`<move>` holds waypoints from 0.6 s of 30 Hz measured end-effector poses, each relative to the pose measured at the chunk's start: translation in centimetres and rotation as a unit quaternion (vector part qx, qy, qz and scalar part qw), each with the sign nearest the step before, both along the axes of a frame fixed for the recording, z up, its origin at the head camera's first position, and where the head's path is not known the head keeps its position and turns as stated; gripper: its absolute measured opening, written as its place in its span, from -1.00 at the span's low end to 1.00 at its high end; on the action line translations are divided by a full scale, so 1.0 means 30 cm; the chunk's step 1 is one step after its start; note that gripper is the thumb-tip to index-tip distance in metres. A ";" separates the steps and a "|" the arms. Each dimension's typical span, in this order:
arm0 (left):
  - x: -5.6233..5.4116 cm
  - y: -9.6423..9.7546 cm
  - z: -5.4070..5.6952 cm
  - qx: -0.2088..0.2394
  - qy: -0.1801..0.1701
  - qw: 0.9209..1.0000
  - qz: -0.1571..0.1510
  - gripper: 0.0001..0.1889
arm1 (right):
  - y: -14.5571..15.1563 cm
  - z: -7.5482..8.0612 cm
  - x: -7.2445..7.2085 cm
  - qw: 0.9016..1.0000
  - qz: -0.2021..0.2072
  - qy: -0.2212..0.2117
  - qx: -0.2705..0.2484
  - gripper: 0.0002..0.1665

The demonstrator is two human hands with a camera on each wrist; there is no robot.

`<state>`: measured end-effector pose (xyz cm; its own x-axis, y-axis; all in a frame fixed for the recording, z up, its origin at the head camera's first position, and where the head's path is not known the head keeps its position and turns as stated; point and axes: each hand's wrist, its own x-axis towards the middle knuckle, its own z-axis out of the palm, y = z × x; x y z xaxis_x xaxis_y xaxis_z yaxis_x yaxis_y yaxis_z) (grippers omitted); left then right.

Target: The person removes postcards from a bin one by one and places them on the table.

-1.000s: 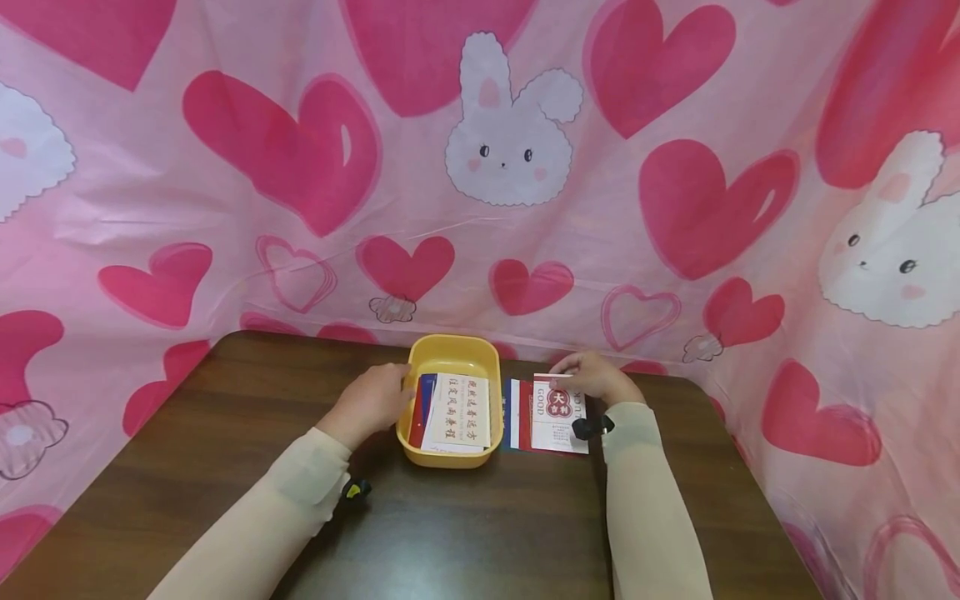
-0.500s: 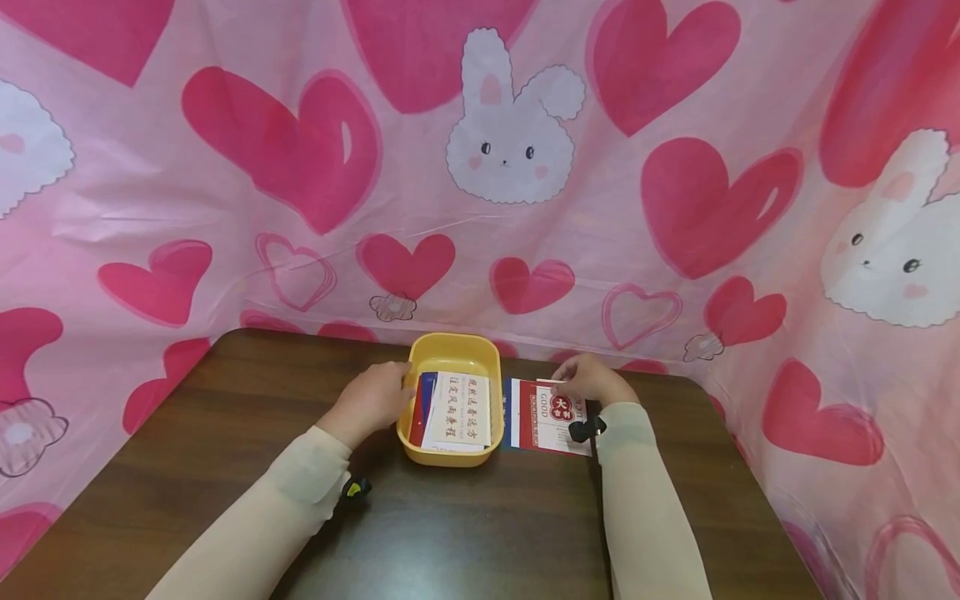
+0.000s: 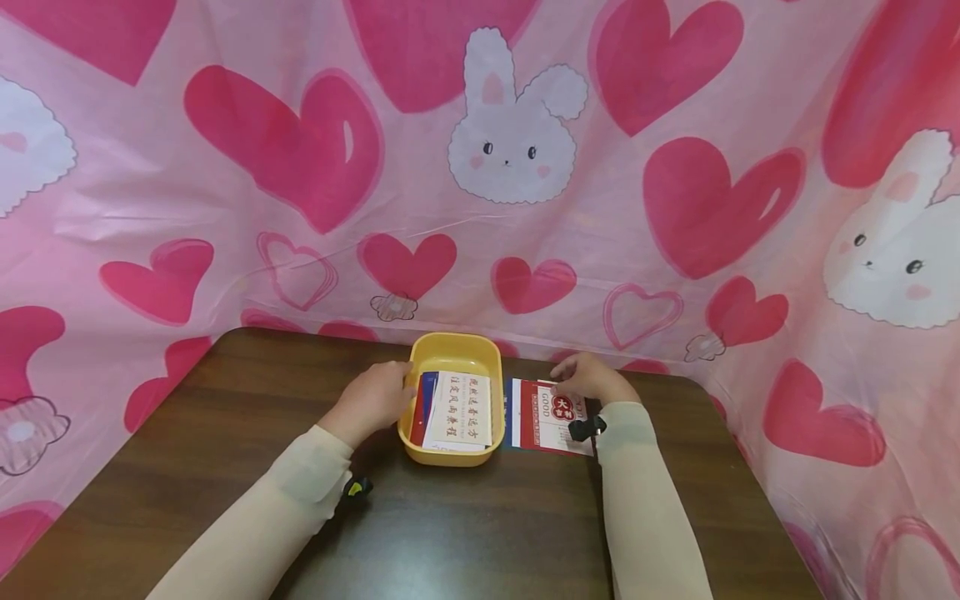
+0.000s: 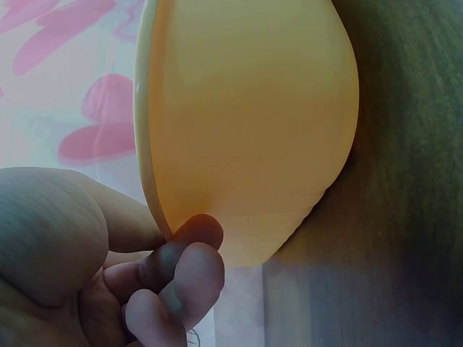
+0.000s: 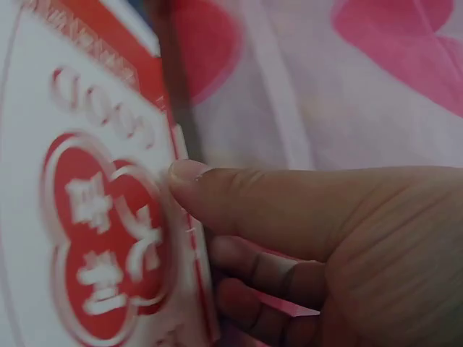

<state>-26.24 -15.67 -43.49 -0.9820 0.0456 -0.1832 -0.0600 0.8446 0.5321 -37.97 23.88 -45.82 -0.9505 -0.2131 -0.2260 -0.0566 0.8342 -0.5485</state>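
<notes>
A yellow plastic tray [image 3: 452, 459] stands at the table's back, with several cards inside; the top card [image 3: 467, 408] is cream with printed characters. My left hand [image 3: 369, 402] holds the tray's left rim. In the left wrist view, its thumb and fingers pinch the edge of the tray [image 4: 246, 123]. To the tray's right, my right hand [image 3: 597, 382] holds the far edge of a white card [image 3: 551, 408] with a red emblem. In the right wrist view, the thumb lies on this card [image 5: 98, 231], fingers behind. Red, white and blue cards [image 3: 516, 417] overlap beneath it.
The dark wooden table [image 3: 450, 533] runs up to a pink cloth backdrop [image 3: 420, 200] printed with hearts and rabbits. This cloth rises behind the table and along both sides. Dark bands or devices sit at both wrists.
My right hand has shifted the white card slightly right, uncovering more of the red card beneath. The left hand and tray stay nearly in place.
</notes>
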 end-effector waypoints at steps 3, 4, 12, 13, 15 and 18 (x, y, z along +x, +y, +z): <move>-0.004 -0.001 -0.004 -0.004 0.005 1.000 -0.002 -0.30 | -0.018 0.021 0.006 1.000 0.008 0.012 -0.001 -0.56; -0.005 -0.002 -0.006 -0.006 0.008 1.000 -0.003 -0.30 | -0.027 0.029 0.008 1.000 0.014 0.018 -0.003 -0.56; 0.000 -0.001 -0.006 -0.001 0.011 1.000 -0.005 -0.30 | -0.094 0.100 0.026 0.996 0.043 0.059 -0.042 -0.54; 0.000 -0.001 -0.006 -0.001 0.012 1.000 -0.005 -0.30 | -0.101 0.112 0.030 0.996 0.042 0.063 -0.049 -0.55; 0.000 -0.001 -0.006 0.000 0.010 1.000 -0.003 -0.30 | -0.117 0.135 0.041 0.994 0.046 0.075 -0.063 -0.59; 0.000 -0.003 -0.007 -0.002 0.008 1.000 -0.003 -0.30 | -0.151 0.167 0.062 0.992 0.060 0.092 -0.066 -0.63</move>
<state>-26.23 -15.76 -43.69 -0.9845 0.0515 -0.1674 -0.0456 0.8472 0.5293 -36.10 19.36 -40.80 -0.9393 -0.3429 -0.0139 -0.2596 0.7366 -0.6245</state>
